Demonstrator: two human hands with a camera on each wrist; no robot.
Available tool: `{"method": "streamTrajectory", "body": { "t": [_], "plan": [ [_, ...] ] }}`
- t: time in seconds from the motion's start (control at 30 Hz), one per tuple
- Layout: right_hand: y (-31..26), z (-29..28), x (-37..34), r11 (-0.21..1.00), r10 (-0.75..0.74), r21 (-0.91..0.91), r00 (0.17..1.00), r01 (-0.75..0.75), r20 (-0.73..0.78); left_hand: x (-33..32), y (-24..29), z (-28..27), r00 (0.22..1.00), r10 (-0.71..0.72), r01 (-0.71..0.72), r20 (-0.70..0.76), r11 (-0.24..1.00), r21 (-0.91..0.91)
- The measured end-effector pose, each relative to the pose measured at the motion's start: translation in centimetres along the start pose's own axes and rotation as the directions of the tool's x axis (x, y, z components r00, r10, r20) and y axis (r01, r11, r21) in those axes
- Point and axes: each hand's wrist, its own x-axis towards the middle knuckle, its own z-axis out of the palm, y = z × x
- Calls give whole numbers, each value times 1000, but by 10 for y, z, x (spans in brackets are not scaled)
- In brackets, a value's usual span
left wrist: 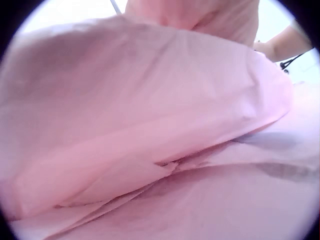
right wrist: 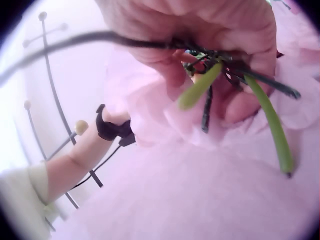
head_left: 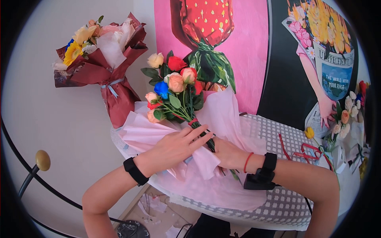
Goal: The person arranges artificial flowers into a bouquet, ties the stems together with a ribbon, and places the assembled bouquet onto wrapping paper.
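A bouquet of artificial roses (head_left: 176,83) in peach, red, cream and blue lies slanted over pink wrapping paper (head_left: 222,105) on the table. My right hand (head_left: 228,152) grips its stems below the red tie. In the right wrist view, green and dark stem ends (right wrist: 272,125) stick out beneath the curled fingers of that hand. Across the stems and a fold of the paper rests my left hand (head_left: 176,146), its fingers extended and its thumb hidden. Pink paper (left wrist: 150,110) fills most of the left wrist view and covers the left hand's work there.
A finished bouquet in dark red paper (head_left: 115,85) leans by the wall at left. Red ribbon (head_left: 305,152), a yellow tulip (head_left: 309,133) and more flowers (head_left: 345,115) lie at right on the dotted tablecloth (head_left: 278,135). Paintings (head_left: 250,51) stand behind. Paper scraps (head_left: 152,204) litter the floor.
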Motion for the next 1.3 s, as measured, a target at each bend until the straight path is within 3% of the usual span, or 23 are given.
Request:
{"method": "streamTrajectory", "body": {
  "t": [0.07,0.23,0.3,0.37,0.43,0.47,0.53,0.57,0.63,0.67,0.73,0.83,0.9,0.97,1.1,1.17,1.3],
  "plan": [
    [3,0,1,954,-175,-260,981,150,-78,3,0,5,996,-48,47,70,999,26],
    [8,-44,-15,916,-211,-339,976,217,52,6,0,3,997,-60,60,48,998,0],
    [12,-51,-25,870,-354,-447,896,210,-267,8,0,4,997,-75,75,33,997,-20],
    [26,-57,-25,894,-336,-378,919,240,-209,11,-1,4,995,-56,58,87,998,-19],
    [42,-64,-25,767,-533,-463,842,444,-77,10,-3,8,995,-69,73,76,996,-54],
    [45,-71,-23,770,-529,-463,845,440,-76,8,-3,10,994,-90,96,68,991,-89],
    [50,-82,-17,946,-254,-284,902,157,-349,9,-5,8,995,-77,83,58,989,-122],
    [54,-80,-13,948,-249,-279,903,153,-350,9,-5,7,997,-62,67,41,987,-146],
    [60,-79,-1,998,-15,-56,840,-19,-543,10,-4,5,996,-67,74,52,986,-148],
    [62,-78,5,998,-16,-59,838,-19,-546,10,-4,5,995,-79,88,62,985,-147],
    [63,-70,16,992,-86,72,972,104,-221,11,-5,7,996,-73,81,55,985,-156],
    [52,-56,37,976,-212,-8,943,218,-257,12,-6,9,998,-56,61,37,982,-176],
    [33,-47,39,986,-158,13,968,163,-196,12,-7,9,998,-50,54,24,980,-191],
    [27,-36,44,931,-142,285,944,230,-297,11,-7,9,999,-21,27,42,987,-158],
    [19,-29,34,926,-146,294,942,238,-303,9,-6,12,992,-115,122,46,961,-248],
    [16,-27,31,928,-305,116,901,354,-308,11,-8,7,963,-225,269,148,807,-525],
    [12,-18,45,879,-389,216,900,426,-196,10,-18,13,970,-216,229,110,667,-709]
  ]
}}
